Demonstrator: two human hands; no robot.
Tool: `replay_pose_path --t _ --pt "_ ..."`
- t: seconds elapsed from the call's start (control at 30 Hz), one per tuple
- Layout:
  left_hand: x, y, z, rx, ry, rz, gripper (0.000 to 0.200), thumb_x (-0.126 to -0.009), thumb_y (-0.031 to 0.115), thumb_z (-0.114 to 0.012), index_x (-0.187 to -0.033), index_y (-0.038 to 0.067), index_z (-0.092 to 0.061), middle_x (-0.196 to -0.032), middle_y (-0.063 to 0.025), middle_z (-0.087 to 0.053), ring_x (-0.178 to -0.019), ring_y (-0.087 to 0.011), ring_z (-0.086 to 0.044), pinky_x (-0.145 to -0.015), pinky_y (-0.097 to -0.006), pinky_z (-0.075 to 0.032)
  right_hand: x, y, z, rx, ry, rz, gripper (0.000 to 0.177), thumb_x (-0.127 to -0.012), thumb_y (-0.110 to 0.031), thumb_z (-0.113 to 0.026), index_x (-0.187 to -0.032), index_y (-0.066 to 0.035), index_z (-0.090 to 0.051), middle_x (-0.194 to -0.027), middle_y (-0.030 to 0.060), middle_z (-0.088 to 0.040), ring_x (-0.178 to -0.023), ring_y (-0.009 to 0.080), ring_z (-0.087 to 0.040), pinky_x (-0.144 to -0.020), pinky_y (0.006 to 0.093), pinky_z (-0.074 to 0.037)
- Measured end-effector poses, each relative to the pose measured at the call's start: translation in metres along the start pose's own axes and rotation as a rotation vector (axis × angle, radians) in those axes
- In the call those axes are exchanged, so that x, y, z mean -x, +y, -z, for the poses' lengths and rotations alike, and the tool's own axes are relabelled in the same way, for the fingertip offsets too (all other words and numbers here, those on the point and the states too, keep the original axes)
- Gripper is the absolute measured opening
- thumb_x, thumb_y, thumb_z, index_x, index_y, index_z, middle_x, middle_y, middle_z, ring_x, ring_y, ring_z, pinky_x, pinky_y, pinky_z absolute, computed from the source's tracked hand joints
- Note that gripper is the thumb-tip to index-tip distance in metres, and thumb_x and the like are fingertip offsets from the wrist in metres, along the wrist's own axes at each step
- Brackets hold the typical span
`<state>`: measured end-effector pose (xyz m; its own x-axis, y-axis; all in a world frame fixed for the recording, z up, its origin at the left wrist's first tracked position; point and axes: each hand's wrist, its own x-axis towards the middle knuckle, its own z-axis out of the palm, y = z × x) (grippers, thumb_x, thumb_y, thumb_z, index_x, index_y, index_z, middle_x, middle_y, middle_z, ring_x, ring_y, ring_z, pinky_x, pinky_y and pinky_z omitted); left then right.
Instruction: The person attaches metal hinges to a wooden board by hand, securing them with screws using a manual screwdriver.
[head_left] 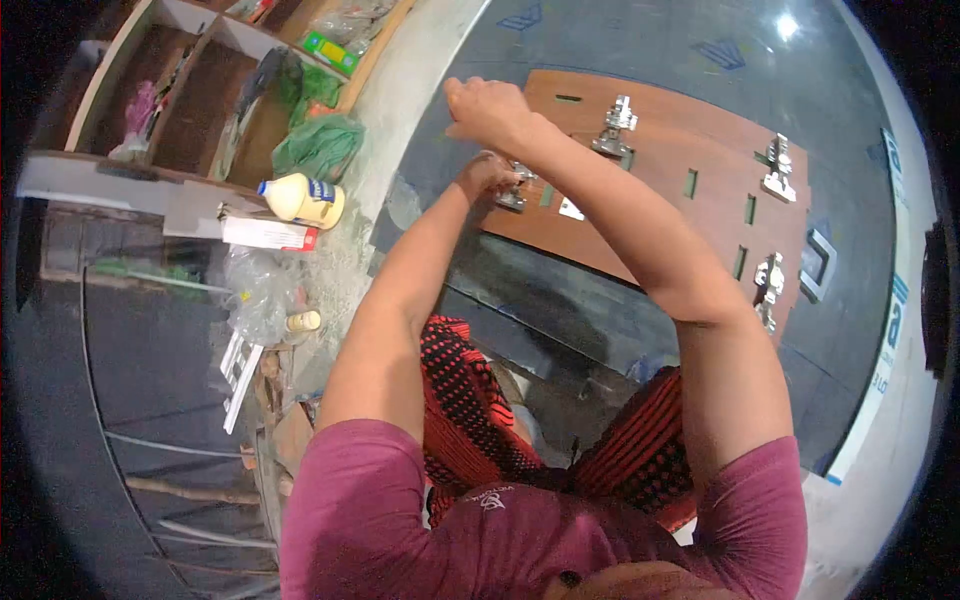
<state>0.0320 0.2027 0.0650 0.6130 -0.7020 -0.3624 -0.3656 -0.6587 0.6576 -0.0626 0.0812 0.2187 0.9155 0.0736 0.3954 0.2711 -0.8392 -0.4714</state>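
We see both arms stretched forward to a brown wooden board (660,150) that lies flat on a dark grey surface (600,320). Everything here is placed from that board.

The left hand (487,172) sits at the board's left edge. Its fingers are curled down and closed on the corner hinge (515,192), a small metal hinge that rests on the board right at that edge. The right hand (490,105) is just beyond the left one, over the board's far left corner. It is balled into a fist, and we cannot tell whether anything is inside it. The two hands are close together but not touching.

Three more metal hinges lie on the board. One hinge (617,125) is near its far edge, another (778,168) is toward its right end, and a third (768,285) is at its near right corner. Narrow slots (690,183) are cut through the board between them, and a small white piece (571,209) lies just right of the corner hinge.

Well to the left of the board, a cream glue bottle (300,198) lies on its side beside a red and white box (268,235). A green bag (320,145) is bunched at the foot of a wooden shelf (190,100), further left again. A clear plastic bag (258,290) sits nearer to us than the bottle.
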Motion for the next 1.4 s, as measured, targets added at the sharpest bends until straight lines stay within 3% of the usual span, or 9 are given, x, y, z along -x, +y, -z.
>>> replay_pose_path --t 0.1,0.3,0.5,0.7,0.8,0.9,1.0,1.2,1.4 --pt "-0.011 -0.023 0.005 -0.178 0.053 -0.216 0.036 -0.067 0.035 -0.066 -0.057 0.001 -0.061 -0.055 -0.0086 -0.059 -0.051 -0.0185 -0.056 -0.051 -0.0353 -0.045 -0.003 0.005 0.002 -0.104 -0.067 0.097 0.039 -0.074 -0.032 -0.065 -0.101 -0.005 -0.055 -0.09 0.0181 -0.062 -0.085 0.0313 -0.061 -0.068 0.0428 -0.049" --pt "-0.005 -0.007 0.002 -0.118 0.072 0.176 0.034 -0.069 0.033 -0.068 -0.062 0.0 -0.063 -0.063 -0.01 -0.062 -0.055 -0.0177 -0.059 -0.054 -0.0341 -0.047 -0.007 0.022 -0.006 -0.71 -0.494 0.204 0.044 -0.076 -0.041 -0.064 -0.103 -0.007 -0.053 -0.085 0.0179 -0.061 -0.081 0.0306 -0.059 -0.069 0.0372 -0.046" --pt "-0.009 -0.007 0.01 -0.09 -0.057 0.199 0.032 -0.069 0.031 -0.07 -0.07 0.0 -0.064 -0.065 -0.0097 -0.064 -0.056 -0.0189 -0.06 -0.052 -0.0328 -0.048 -0.006 0.019 -0.02 -0.214 0.109 -0.018 0.041 -0.079 -0.04 -0.065 -0.099 -0.007 -0.052 -0.071 0.003 -0.053 -0.066 0.0158 -0.05 -0.058 0.0295 -0.043" --pt "-0.001 0.007 0.006 -0.182 -0.038 0.229 0.035 -0.065 0.03 -0.072 -0.084 0.001 -0.066 -0.076 -0.0105 -0.065 -0.066 -0.022 -0.062 -0.062 -0.0351 -0.05 0.001 0.037 -0.001 -1.084 -0.578 -0.041 0.047 -0.08 -0.03 -0.066 -0.115 -0.007 -0.045 -0.092 0.0026 -0.049 -0.077 0.0117 -0.058 -0.065 0.0258 -0.051" --pt "0.022 0.024 0.001 -0.203 0.463 -0.508 0.043 -0.062 0.026 -0.072 -0.098 0.003 -0.063 -0.09 -0.0118 -0.065 -0.082 -0.0232 -0.061 -0.075 -0.0358 -0.048 0.008 0.031 -0.007 -1.221 -0.566 -0.012 0.046 -0.08 -0.029 -0.065 -0.113 -0.005 -0.044 -0.09 0.0055 -0.051 -0.077 0.0122 -0.059 -0.064 0.026 -0.05" --pt "0.008 0.005 -0.001 0.253 0.258 -0.097 0.051 -0.059 0.023 -0.071 -0.105 0.004 -0.06 -0.099 -0.0126 -0.063 -0.094 -0.0236 -0.058 -0.086 -0.036 -0.044 0.003 0.017 0.0 -0.663 -0.344 -0.034 0.047 -0.078 -0.032 -0.067 -0.11 -0.004 -0.045 -0.089 0.0113 -0.054 -0.077 0.0196 -0.061 -0.063 0.0298 -0.05" --pt "-0.013 0.0 0.008 -0.313 -0.047 0.016 0.05 -0.06 0.027 -0.073 -0.102 0.003 -0.062 -0.095 -0.0133 -0.064 -0.088 -0.0242 -0.061 -0.081 -0.0359 -0.047 0.004 0.017 -0.015 -0.26 -0.005 0.021 0.054 -0.076 -0.042 -0.066 -0.107 -0.003 -0.044 -0.086 0.0169 -0.055 -0.077 0.0294 -0.06 -0.063 0.0369 -0.049" --pt "0.001 0.016 0.009 -0.385 -0.026 0.092 0.031 -0.071 0.033 -0.062 -0.07 0.002 -0.064 -0.064 -0.0089 -0.062 -0.057 -0.0195 -0.058 -0.057 -0.0343 -0.046 0.008 0.026 -0.006 -0.219 -0.146 0.001 0.071 -0.067 -0.062 -0.063 -0.101 -0.001 -0.05 -0.092 0.0211 -0.057 -0.087 0.0366 -0.059 -0.071 0.043 -0.047" --pt "-0.001 0.024 0.009 -0.344 -0.053 0.233 0.028 -0.071 0.03 -0.063 -0.07 0.002 -0.064 -0.067 -0.0103 -0.063 -0.058 -0.0201 -0.06 -0.054 -0.0347 -0.047 0.019 0.021 -0.017 -0.219 0.065 -0.139 0.069 -0.067 -0.06 -0.064 -0.1 0.0 -0.053 -0.093 0.0209 -0.056 -0.087 0.0356 -0.058 -0.074 0.043 -0.047"
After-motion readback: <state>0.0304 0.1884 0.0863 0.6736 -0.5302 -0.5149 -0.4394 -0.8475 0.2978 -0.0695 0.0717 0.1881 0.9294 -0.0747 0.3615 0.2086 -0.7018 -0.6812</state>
